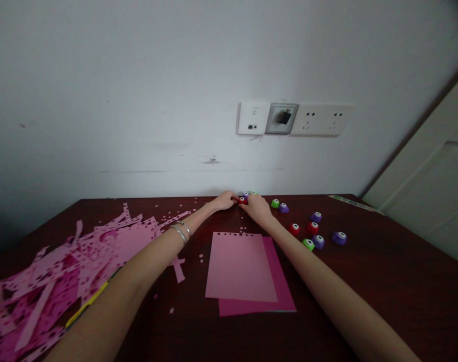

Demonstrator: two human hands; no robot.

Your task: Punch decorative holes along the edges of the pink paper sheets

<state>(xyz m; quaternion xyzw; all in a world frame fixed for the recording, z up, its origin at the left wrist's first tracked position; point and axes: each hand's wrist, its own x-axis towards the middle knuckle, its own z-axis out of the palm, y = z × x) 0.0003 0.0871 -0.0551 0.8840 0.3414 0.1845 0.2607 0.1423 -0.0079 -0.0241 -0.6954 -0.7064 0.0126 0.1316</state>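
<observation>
Both arms reach to the back edge of the table, by the wall. A small red paper punch point(242, 200) with a white top sits between my hands. My left hand point(224, 200), fingers curled in, grips at its left side. My right hand point(259, 208) closes on it from the right, thumb low in front; the other fingers are partly hidden. Just behind stand a purple punch point(246, 194) and a green punch point(254, 193), partly covered by my right hand. Nearer me lies a light pink sheet point(240, 271) with punched holes along its far edge, over a darker pink sheet point(285, 296).
A heap of punched pink paper strips point(96, 251) spreads over the left side, with a yellow-handled tool point(87, 304) along it. Several more punches point(312, 228) stand to the right. Small paper cutouts point(172, 217) are scattered about. Sockets point(306, 119) are on the wall.
</observation>
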